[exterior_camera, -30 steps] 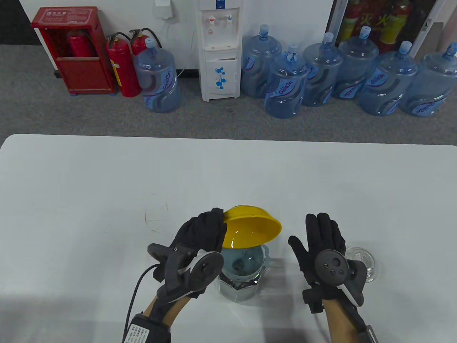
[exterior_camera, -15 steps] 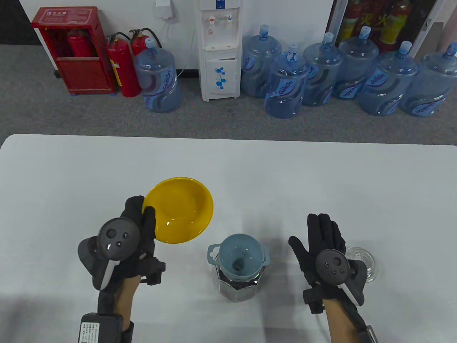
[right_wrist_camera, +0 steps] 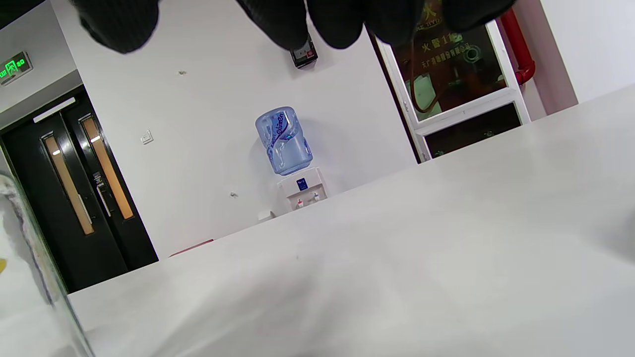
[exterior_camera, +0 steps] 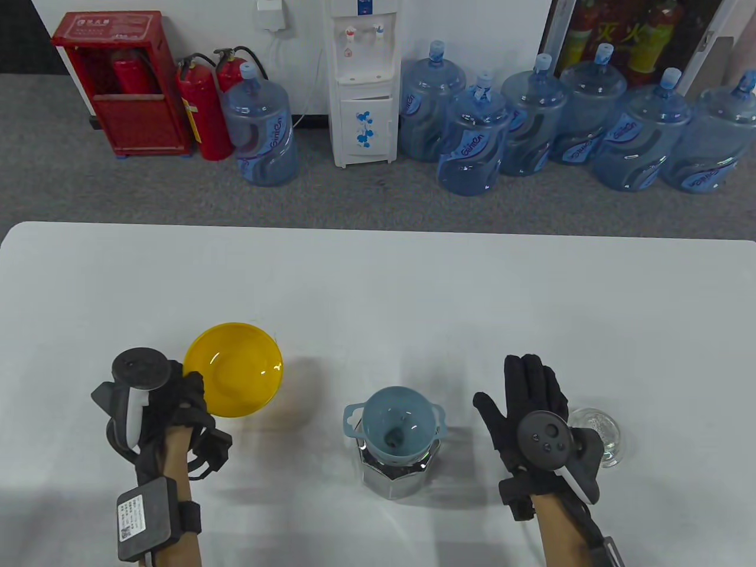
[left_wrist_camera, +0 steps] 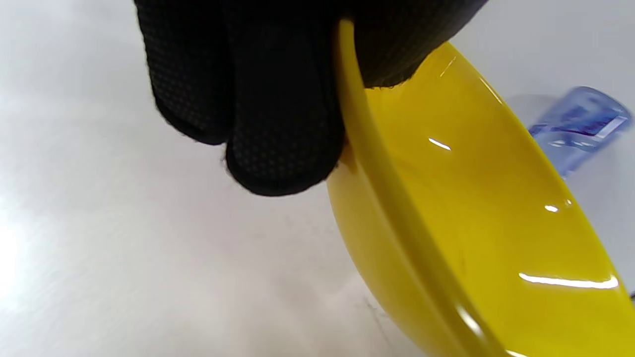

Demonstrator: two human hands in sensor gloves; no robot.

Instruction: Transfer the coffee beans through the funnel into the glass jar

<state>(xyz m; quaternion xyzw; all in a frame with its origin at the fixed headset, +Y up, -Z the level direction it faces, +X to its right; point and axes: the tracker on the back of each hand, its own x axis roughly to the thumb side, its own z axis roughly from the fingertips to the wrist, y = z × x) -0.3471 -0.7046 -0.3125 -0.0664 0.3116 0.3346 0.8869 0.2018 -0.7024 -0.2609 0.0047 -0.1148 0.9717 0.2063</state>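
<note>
A: In the table view, the round yellow plastic bowl (exterior_camera: 233,370) is now carried away left of the pale blue funnel (exterior_camera: 394,423) on the faceted glass jar (exterior_camera: 397,472); pouring seems finished.

B: In the left wrist view, its rim is pinched by the left hand (left_wrist_camera: 258,94).

A: In the right wrist view, the right hand (exterior_camera: 528,401) is spread, holding nothing.

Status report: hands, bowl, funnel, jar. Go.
Left hand grips yellow bowl by the rim, bowl looks empty. Right hand open, flat. Funnel seated in jar, beans inside. Nothing in the way.
</note>
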